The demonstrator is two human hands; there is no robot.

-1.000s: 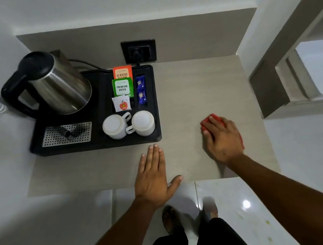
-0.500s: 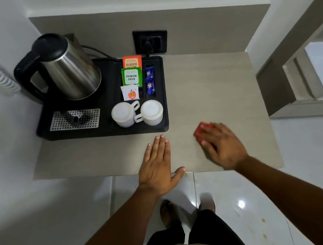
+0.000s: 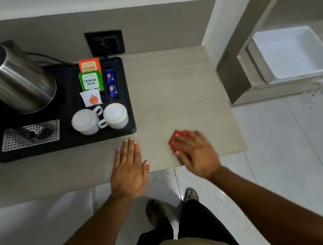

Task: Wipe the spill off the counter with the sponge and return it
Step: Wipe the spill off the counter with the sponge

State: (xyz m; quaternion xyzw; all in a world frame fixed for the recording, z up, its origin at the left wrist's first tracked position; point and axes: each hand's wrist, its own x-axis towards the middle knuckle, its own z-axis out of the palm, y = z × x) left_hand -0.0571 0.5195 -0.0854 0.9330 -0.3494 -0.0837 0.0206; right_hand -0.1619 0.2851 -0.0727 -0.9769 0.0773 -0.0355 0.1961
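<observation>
Lower centre-right of frame: red sponge (image 3: 179, 136) under right hand (image 3: 196, 155), fingers pressed on it; left hand (image 3: 128, 169) spread flat on counter (image 3: 172, 89), just left.

A tray (image 3: 123, 94) sits at the counter's (image 3: 172, 91) back left, holding a kettle (image 3: 16, 81) behind two cups (image 3: 99, 119).

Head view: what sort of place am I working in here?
Probably a hotel room's tea station: a steel kettle, tea sachets and two upturned white cups sit together on a black tray.
</observation>
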